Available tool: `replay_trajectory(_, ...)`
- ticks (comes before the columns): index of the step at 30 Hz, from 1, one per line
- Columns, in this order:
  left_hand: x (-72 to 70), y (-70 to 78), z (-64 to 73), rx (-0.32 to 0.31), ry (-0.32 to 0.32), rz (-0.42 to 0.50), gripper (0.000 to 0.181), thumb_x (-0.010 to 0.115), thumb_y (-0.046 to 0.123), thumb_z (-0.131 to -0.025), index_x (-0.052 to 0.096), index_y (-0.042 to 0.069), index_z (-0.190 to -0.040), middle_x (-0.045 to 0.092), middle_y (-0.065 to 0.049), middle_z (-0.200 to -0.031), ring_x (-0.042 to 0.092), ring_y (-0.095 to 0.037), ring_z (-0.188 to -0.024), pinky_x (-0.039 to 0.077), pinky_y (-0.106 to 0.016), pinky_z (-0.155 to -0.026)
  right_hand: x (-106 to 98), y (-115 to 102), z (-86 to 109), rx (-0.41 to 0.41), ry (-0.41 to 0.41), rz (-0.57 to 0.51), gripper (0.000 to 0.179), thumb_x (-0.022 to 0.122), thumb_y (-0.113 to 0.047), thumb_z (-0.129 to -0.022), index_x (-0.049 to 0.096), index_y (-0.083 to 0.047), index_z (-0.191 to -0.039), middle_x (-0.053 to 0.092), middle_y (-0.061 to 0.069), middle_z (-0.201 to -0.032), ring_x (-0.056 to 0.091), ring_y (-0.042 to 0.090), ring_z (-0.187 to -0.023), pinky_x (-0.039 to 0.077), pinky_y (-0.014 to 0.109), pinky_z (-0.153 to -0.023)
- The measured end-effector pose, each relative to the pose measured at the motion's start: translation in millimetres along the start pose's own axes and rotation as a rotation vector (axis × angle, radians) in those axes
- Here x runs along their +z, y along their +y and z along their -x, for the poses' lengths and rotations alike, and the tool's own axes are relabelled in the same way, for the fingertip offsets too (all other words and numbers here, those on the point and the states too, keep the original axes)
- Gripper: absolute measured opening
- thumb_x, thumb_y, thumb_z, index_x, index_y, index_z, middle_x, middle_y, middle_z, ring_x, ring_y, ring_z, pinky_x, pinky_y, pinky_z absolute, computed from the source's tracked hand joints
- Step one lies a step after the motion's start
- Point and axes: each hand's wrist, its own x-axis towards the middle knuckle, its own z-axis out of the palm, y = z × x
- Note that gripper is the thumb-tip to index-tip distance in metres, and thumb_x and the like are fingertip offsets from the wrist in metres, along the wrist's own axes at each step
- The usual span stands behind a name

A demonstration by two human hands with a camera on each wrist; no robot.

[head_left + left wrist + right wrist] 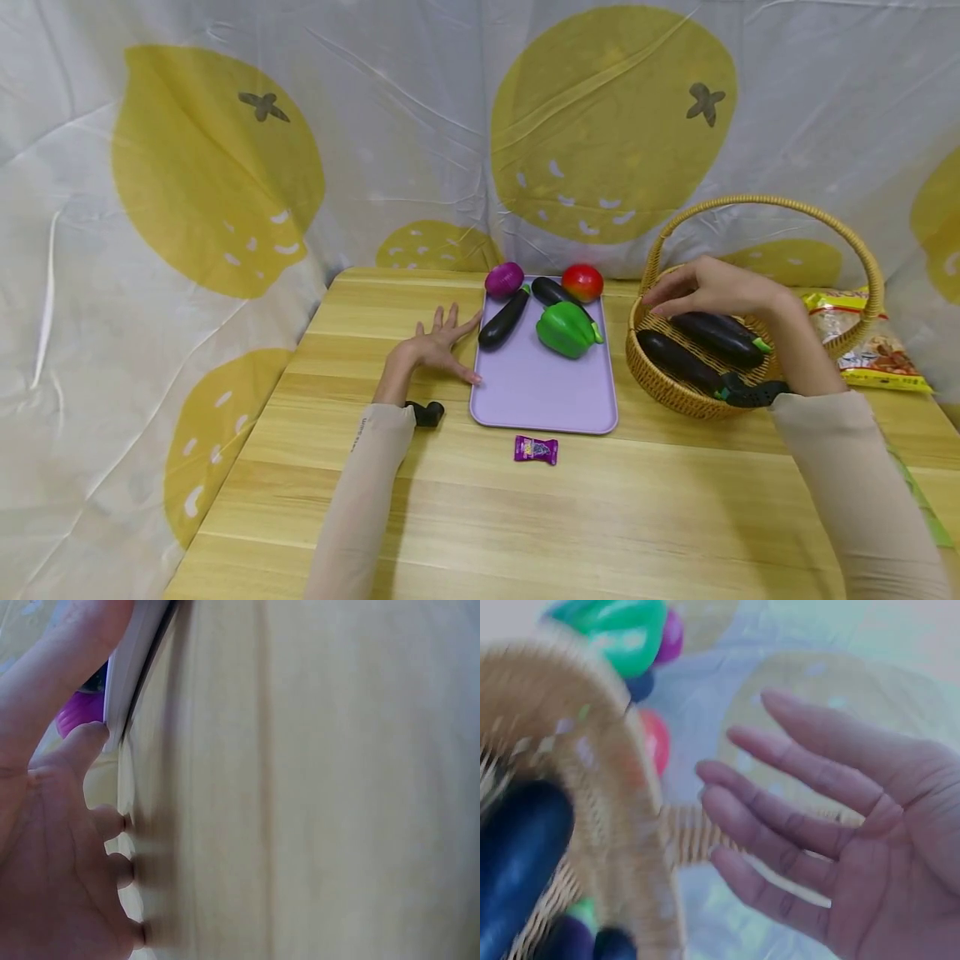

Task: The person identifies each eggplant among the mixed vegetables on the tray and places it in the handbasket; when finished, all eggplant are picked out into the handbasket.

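Observation:
My left hand [435, 346] spreads its fingers on the wooden table, with thumb and index fingertips right at the left edge of a lilac tray [543, 404]. On that tray lie two eggplants, one at the left [504, 321] and one behind a green bell pepper [566, 331]. A purple onion [504, 280] and a red round fruit [582, 282] sit at its back corners. My right hand [855, 817] holds nothing, its fingers loosely extended over the wicker basket [652, 379]. Inside the basket are eggplants [678, 362], partly hidden by the hand and forearm in the head view.
The basket's tall handle [780, 200] arches above the right forearm. A small purple wrapped candy [536, 450] lies in front of the tray. Behind the basket at right is a snack bag [877, 333]. A lemon-print cloth [405, 150] hangs along the table's back and left.

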Motion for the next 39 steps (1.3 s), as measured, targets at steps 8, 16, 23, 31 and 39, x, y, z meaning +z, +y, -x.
replay_trajectory(8,-0.1,0.0,-0.5,0.008,0.006,-0.007,0.124,0.084,0.056,-0.081,-0.002,0.035,-0.167,-0.027,-0.019,-0.17,-0.03,-0.044,-0.155,-0.018,-0.073,-0.121,24.6,-40.7,-32.1,-0.2,-0.005,-0.095,0.033,0.073,-0.024,-0.098,0.072,-0.017,-0.13,0.073,0.004,-0.13,0.068,0.024,-0.12,0.058,0.034,-0.097)
replay_trajectory(16,0.4,-0.6,-2.4,0.002,0.004,-0.001,0.125,0.085,0.056,-0.079,-0.002,0.035,-0.167,-0.027,-0.018,-0.17,-0.03,-0.043,-0.156,-0.018,-0.072,-0.121,63.7,-57.6,-80.5,-0.381,-0.018,-0.064,0.052,0.079,-0.025,-0.093,0.064,-0.017,-0.143,0.062,0.008,-0.147,0.055,0.033,-0.139,0.045,0.056,-0.116)
replay_trajectory(23,0.3,0.3,-2.0,-0.001,0.005,0.009,0.125,0.085,0.058,-0.079,-0.002,0.035,-0.167,-0.028,-0.018,-0.17,-0.031,-0.043,-0.155,-0.018,-0.073,-0.12,95.9,-64.4,-117.4,-0.435,0.001,-0.08,0.058,0.081,-0.021,-0.091,0.061,-0.013,-0.145,0.058,0.01,-0.152,0.047,0.032,-0.146,0.039,0.057,-0.121)
replay_trajectory(31,1.4,0.6,-2.5,-0.018,-0.004,-0.001,0.125,0.084,0.059,-0.079,-0.003,0.037,-0.166,-0.029,-0.017,-0.17,-0.032,-0.041,-0.155,-0.018,-0.072,-0.121,117.4,-71.3,-143.2,-0.454,-0.006,-0.036,0.055,0.084,-0.015,-0.087,0.066,-0.006,-0.139,0.062,0.014,-0.147,0.05,0.036,-0.144,0.035,0.056,-0.124)
replay_trajectory(39,0.2,0.1,-3.6,-0.023,-0.008,0.005,0.123,0.083,0.058,-0.08,-0.003,0.038,-0.166,-0.029,-0.016,-0.17,-0.031,-0.042,-0.155,-0.018,-0.073,-0.121,126.0,-72.5,-157.8,-0.436,0.008,0.022,0.05,0.086,-0.013,-0.085,0.071,-0.007,-0.132,0.066,0.017,-0.14,0.056,0.037,-0.138,0.04,0.054,-0.12)
